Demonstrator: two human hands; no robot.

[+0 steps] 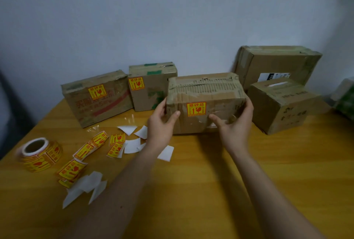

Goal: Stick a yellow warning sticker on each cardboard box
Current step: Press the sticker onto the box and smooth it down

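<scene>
On the table [210, 190], at eight o'clock, lay the sticker roll [41, 154] with loose yellow stickers [116, 139] and white backing papers [132, 145]. Further out, both forearms reached forward. The left hand [162, 121] and right hand [232, 123] gripped the middle box [206, 102] by its two ends, fingers closed on it – its sticker [196, 108] was already on. At ten o'clock stood two labelled boxes [95, 96]. At two o'clock, two boxes [281, 104] appeared unlabelled – probably next: set this one aside, peel another sticker.
</scene>
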